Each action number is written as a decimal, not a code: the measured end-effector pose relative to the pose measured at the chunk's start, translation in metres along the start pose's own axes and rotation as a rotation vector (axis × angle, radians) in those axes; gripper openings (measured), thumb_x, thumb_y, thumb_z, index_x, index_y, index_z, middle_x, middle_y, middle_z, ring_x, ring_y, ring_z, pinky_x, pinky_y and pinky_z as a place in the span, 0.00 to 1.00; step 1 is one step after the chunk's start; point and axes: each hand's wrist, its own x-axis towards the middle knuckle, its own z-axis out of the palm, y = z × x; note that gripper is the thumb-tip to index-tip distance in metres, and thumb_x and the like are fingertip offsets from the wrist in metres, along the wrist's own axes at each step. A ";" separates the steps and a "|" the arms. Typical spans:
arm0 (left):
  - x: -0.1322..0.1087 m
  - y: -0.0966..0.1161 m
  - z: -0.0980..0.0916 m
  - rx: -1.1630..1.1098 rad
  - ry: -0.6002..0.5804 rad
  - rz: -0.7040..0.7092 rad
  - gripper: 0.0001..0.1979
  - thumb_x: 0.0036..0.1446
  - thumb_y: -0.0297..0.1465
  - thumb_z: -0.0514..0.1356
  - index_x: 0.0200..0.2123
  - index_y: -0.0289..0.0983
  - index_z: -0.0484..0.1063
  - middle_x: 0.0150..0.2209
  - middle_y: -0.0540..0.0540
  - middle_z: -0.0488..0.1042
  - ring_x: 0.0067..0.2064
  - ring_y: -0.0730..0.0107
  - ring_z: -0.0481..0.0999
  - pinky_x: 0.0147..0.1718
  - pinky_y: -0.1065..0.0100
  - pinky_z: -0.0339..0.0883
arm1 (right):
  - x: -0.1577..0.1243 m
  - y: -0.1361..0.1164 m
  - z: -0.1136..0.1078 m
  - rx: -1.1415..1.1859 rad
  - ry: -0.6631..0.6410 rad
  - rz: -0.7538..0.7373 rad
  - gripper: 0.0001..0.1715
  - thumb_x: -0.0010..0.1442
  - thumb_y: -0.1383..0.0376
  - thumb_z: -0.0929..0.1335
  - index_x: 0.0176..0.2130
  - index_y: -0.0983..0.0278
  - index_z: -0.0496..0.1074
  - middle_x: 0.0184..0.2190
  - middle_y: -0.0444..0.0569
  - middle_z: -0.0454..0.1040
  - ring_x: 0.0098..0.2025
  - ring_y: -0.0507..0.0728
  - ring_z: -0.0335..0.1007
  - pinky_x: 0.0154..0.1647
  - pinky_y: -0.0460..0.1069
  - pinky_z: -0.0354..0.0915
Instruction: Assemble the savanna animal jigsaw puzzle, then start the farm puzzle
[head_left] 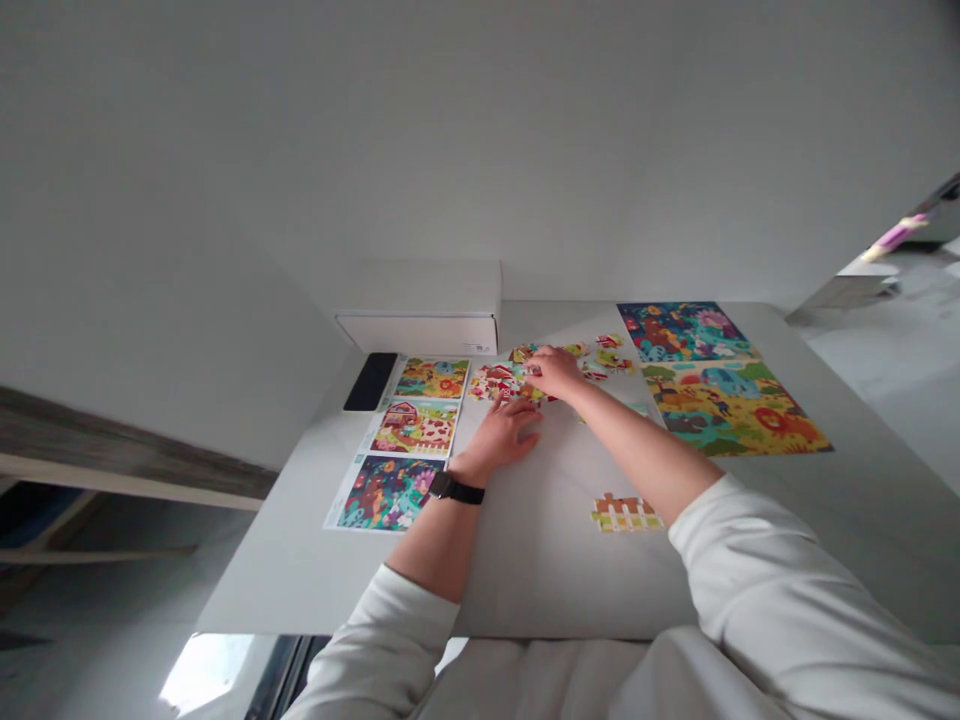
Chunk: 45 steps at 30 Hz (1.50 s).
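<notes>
Loose jigsaw puzzle pieces (495, 382) in red, white, yellow and green lie in a pile at the back middle of the white table. My left hand (501, 438) rests at the pile's near edge with its fingers stretched out, the tips touching pieces. Over the pile, the fingers of my right hand (556, 374) are bent and pressed together on a puzzle piece, which they partly hide. More loose pieces (613, 362) are scattered to the right of that hand. A joined strip of pieces (626, 514) with a white fence lies nearer me, beside my right forearm.
A sheet with three printed pictures (414, 428) lies on the left, next to a black phone (371, 382). Behind them stands a white box (420, 310) near the wall. Two finished-looking puzzle pictures, one dark blue (686, 332) and one yellow (735, 408), lie on the right.
</notes>
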 end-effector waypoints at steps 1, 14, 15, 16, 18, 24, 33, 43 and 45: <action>0.000 0.000 0.000 0.010 0.005 -0.013 0.18 0.65 0.33 0.65 0.57 0.43 0.81 0.60 0.42 0.80 0.65 0.52 0.76 0.79 0.41 0.43 | 0.006 -0.006 -0.001 -0.013 -0.030 0.035 0.18 0.67 0.55 0.75 0.54 0.53 0.85 0.61 0.53 0.77 0.63 0.67 0.71 0.68 0.62 0.61; 0.000 -0.014 0.000 0.102 0.154 -0.220 0.15 0.68 0.29 0.61 0.54 0.44 0.83 0.57 0.42 0.81 0.61 0.53 0.79 0.77 0.39 0.52 | 0.045 -0.024 0.004 -0.046 -0.142 0.214 0.30 0.53 0.55 0.83 0.52 0.60 0.82 0.63 0.67 0.70 0.66 0.80 0.65 0.68 0.79 0.55; 0.000 -0.014 0.000 0.101 0.156 -0.218 0.15 0.68 0.29 0.61 0.54 0.45 0.83 0.57 0.42 0.82 0.61 0.53 0.79 0.76 0.39 0.53 | 0.047 -0.023 0.005 -0.039 -0.136 0.212 0.31 0.51 0.54 0.84 0.52 0.60 0.82 0.63 0.67 0.70 0.66 0.80 0.65 0.68 0.79 0.56; 0.001 -0.015 0.000 0.101 0.158 -0.217 0.16 0.68 0.29 0.61 0.54 0.45 0.83 0.56 0.43 0.82 0.61 0.54 0.79 0.76 0.40 0.53 | 0.048 -0.022 0.006 -0.036 -0.130 0.204 0.32 0.49 0.54 0.85 0.51 0.59 0.82 0.62 0.66 0.71 0.65 0.80 0.66 0.67 0.79 0.57; 0.001 -0.014 0.000 0.101 0.166 -0.218 0.16 0.69 0.29 0.60 0.54 0.45 0.83 0.55 0.43 0.82 0.61 0.55 0.78 0.76 0.40 0.53 | 0.047 -0.021 0.006 -0.039 -0.121 0.167 0.31 0.49 0.52 0.85 0.49 0.58 0.82 0.62 0.64 0.71 0.64 0.78 0.67 0.66 0.76 0.60; 0.001 -0.012 -0.003 0.095 0.167 -0.200 0.15 0.69 0.29 0.60 0.55 0.43 0.83 0.55 0.42 0.81 0.61 0.53 0.77 0.75 0.42 0.56 | 0.028 -0.028 0.000 -0.057 -0.062 0.090 0.22 0.58 0.60 0.80 0.51 0.57 0.79 0.58 0.58 0.77 0.60 0.70 0.72 0.65 0.66 0.64; 0.002 -0.013 0.000 0.084 0.138 -0.163 0.18 0.66 0.29 0.63 0.58 0.43 0.82 0.61 0.42 0.81 0.67 0.52 0.74 0.78 0.41 0.51 | 0.015 0.001 -0.006 0.488 0.086 0.228 0.19 0.58 0.71 0.74 0.49 0.59 0.78 0.43 0.47 0.84 0.45 0.57 0.80 0.51 0.52 0.73; 0.001 -0.015 0.010 0.121 0.122 -0.154 0.23 0.68 0.35 0.64 0.65 0.47 0.77 0.71 0.42 0.73 0.75 0.47 0.65 0.78 0.34 0.43 | -0.072 0.083 -0.047 1.297 0.136 0.369 0.21 0.49 0.63 0.81 0.43 0.60 0.77 0.41 0.47 0.81 0.40 0.57 0.79 0.42 0.52 0.78; 0.001 -0.015 0.010 0.123 0.136 -0.180 0.24 0.68 0.36 0.64 0.66 0.47 0.75 0.72 0.41 0.71 0.76 0.45 0.63 0.78 0.32 0.43 | -0.095 0.091 -0.050 1.332 0.168 0.390 0.21 0.48 0.62 0.81 0.42 0.59 0.77 0.40 0.46 0.81 0.40 0.57 0.79 0.43 0.52 0.78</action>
